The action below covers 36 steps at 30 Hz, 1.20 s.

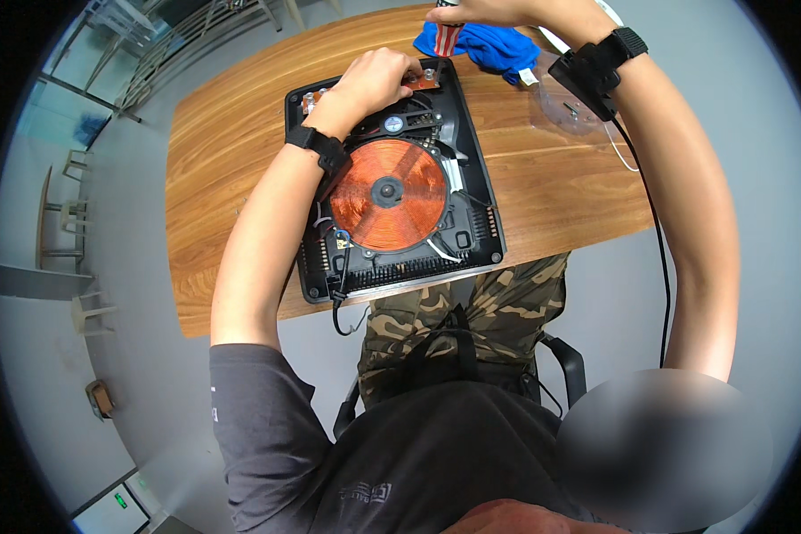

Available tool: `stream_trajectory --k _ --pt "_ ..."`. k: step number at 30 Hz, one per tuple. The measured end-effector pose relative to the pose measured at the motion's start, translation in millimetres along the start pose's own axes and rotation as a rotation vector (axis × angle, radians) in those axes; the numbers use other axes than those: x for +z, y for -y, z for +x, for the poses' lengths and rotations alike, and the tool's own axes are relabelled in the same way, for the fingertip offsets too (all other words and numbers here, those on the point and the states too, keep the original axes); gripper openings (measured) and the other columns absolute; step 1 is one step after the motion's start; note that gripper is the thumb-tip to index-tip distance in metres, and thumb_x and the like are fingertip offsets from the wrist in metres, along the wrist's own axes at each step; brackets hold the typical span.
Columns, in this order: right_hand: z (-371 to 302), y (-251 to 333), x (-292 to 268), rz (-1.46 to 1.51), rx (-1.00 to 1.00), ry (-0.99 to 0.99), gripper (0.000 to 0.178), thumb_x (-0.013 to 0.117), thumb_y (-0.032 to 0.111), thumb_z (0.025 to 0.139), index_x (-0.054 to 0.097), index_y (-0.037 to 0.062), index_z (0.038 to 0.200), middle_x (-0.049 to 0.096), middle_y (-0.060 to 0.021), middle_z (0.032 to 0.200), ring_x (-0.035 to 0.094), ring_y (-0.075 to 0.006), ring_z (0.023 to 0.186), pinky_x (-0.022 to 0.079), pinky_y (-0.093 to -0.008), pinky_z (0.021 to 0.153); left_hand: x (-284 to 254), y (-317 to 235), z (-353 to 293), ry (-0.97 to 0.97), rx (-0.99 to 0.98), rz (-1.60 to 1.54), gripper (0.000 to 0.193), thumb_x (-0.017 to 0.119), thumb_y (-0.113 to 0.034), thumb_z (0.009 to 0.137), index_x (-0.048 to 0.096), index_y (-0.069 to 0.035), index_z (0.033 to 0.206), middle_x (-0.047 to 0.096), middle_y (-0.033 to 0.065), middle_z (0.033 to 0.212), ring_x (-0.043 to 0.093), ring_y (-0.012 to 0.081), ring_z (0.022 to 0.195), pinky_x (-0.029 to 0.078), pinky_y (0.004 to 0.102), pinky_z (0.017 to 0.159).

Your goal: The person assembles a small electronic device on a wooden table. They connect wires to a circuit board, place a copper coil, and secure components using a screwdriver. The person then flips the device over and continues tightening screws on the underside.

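An opened induction cooker (472,160) lies on the table before me, its copper coil (389,196) and small fan (395,125) exposed. At its far end my left hand (374,82) reaches over a narrow brown circuit board (430,80), fingers curled down and closed on the board. The fingertips are partly hidden. My right hand (498,11), cut by the top edge of the view, is closed around a red-and-white striped cylindrical piece (448,39) beyond the cooker's far right corner. The upper part of that piece is out of view.
A blue cloth (494,52) is bunched on the far side of the wooden table (231,151). To its right, a clear round dish (565,111) holds small metal parts. A power cord (336,311) hangs off the near edge. A black cable (659,231) runs from my right wrist.
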State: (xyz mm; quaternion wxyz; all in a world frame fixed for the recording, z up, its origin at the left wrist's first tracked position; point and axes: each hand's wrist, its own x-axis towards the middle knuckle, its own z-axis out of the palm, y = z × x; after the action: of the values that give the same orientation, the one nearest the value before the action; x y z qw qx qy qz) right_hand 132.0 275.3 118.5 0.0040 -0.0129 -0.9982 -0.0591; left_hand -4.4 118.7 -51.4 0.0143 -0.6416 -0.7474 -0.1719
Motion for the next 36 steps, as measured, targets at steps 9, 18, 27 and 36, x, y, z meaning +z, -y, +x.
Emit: stream_trajectory --k 9,18,27,36 --pt "8 -2 13 0.099 -0.111 -0.201 0.049 0.067 0.047 0.090 0.071 0.0000 0.104 0.072 -0.0254 0.098 0.069 -0.0448 0.094 0.056 -0.0502 0.084 0 12 -2 -0.032 0.036 -0.116 0.033 0.075 -0.003 0.080 0.071 -0.001 0.113 0.074 0.0203 0.095 0.073 0.0333 0.091 0.058 0.0408 0.084" --pt "14 6 4 0.131 -0.095 -0.135 0.046 0.071 0.043 0.089 0.073 -0.0010 0.103 0.073 -0.0245 0.095 0.070 -0.0424 0.092 0.056 -0.0465 0.083 -3 13 -7 -0.050 -0.015 -0.166 0.028 0.074 -0.007 0.083 0.073 -0.003 0.110 0.074 0.0202 0.096 0.072 0.0362 0.091 0.058 0.0422 0.084" --pt "8 -3 3 0.093 -0.094 -0.170 0.052 0.071 0.045 0.090 0.072 -0.0042 0.107 0.073 -0.0267 0.099 0.070 -0.0430 0.095 0.055 -0.0453 0.085 -24 -21 -7 -0.062 -0.002 -0.197 0.024 0.074 -0.006 0.083 0.072 0.001 0.106 0.072 0.0255 0.095 0.071 0.0397 0.089 0.057 0.0428 0.080" --pt "8 -7 10 0.042 -0.127 -0.200 0.053 0.069 0.048 0.091 0.072 -0.0035 0.104 0.072 -0.0270 0.097 0.070 -0.0435 0.093 0.055 -0.0463 0.084 -17 -17 -2 -0.007 -0.021 -0.243 0.029 0.073 -0.002 0.081 0.070 0.000 0.110 0.072 0.0255 0.096 0.073 0.0368 0.091 0.057 0.0413 0.079"
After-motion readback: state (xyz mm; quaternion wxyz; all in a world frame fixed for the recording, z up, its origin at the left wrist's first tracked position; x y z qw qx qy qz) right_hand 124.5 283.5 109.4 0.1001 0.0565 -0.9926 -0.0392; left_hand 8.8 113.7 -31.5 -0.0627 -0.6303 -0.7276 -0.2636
